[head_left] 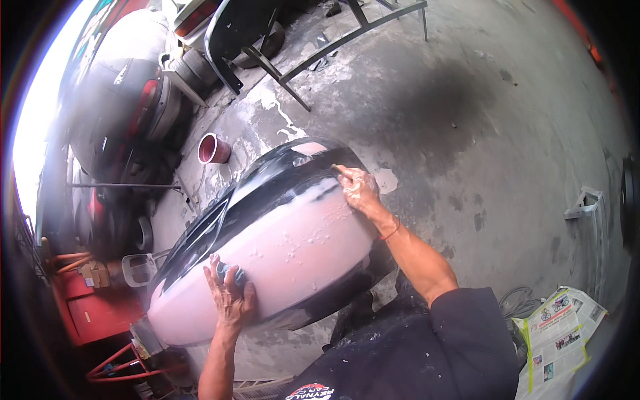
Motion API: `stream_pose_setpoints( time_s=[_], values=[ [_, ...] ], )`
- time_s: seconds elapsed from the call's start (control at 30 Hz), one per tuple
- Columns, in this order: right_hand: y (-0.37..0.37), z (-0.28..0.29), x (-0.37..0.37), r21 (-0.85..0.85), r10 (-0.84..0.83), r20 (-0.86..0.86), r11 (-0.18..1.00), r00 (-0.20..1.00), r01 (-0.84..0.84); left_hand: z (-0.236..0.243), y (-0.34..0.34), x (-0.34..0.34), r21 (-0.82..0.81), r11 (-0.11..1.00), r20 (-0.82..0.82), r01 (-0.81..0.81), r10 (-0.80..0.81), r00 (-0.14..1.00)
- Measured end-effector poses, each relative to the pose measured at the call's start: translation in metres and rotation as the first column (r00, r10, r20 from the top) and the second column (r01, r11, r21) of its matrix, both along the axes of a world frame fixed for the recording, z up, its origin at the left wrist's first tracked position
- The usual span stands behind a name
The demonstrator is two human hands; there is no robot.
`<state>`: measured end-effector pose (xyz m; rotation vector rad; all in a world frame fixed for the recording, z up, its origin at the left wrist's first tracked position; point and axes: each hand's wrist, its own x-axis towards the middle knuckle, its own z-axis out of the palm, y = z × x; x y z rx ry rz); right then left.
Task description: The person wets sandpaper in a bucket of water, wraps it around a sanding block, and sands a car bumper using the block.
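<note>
A car bumper (300, 233), pinkish with black bands and edges, lies across the view in front of me. Water drops and wet streaks dot its pink face. Toward its left end, my left hand (230, 300) rests on the surface, thumb and fingers around a wadded blue-grey cloth (231, 274). At the upper right end, my right hand (360, 190) presses against the black band, its fingers drawn together and smeared with whitish residue. A small tan edge shows at those fingertips; what it belongs to I cannot make out.
A reddish bucket (214, 149) stands on the stained concrete floor beyond the bumper. Behind it are a dark metal frame (333, 47) and parked cars (120, 87). A red cabinet (107, 313) is at left; newspaper sheets (560, 340) lie at lower right, below a grey stand (587, 203).
</note>
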<state>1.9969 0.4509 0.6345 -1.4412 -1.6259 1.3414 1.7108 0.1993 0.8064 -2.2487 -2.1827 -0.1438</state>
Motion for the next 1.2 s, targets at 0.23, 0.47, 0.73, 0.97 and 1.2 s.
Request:
stream_pose_setpoints(
  time_s=[0.23,0.47,0.73,0.97,1.2],
  values=[
    [-0.026,0.056,-0.03,0.657,0.446,-0.185,0.719,0.876,-0.227,0.01,0.0,-0.002,0.009,1.0,0.01,-0.02,0.02,1.0],
    [0.004,0.025,-0.009,0.53,0.435,-0.224,0.805,0.872,-0.265,0.008,0.013,0.007,-0.007,1.0,-0.01,-0.022,0.022,1.0],
    [-0.008,0.048,-0.029,0.73,0.485,-0.1,0.629,0.869,-0.267,0.015,-0.008,-0.001,-0.011,1.0,0.0,-0.017,0.017,1.0],
    [-0.013,0.052,-0.04,0.725,0.461,-0.165,0.656,0.872,-0.209,0.008,0.011,0.008,-0.047,0.999,0.001,0.005,-0.005,1.0],
    [-0.017,0.011,-0.029,0.677,0.212,-0.363,0.729,0.907,0.1,0.014,0.002,0.006,-0.004,1.0,0.025,0.001,-0.001,1.0]
  ],
)
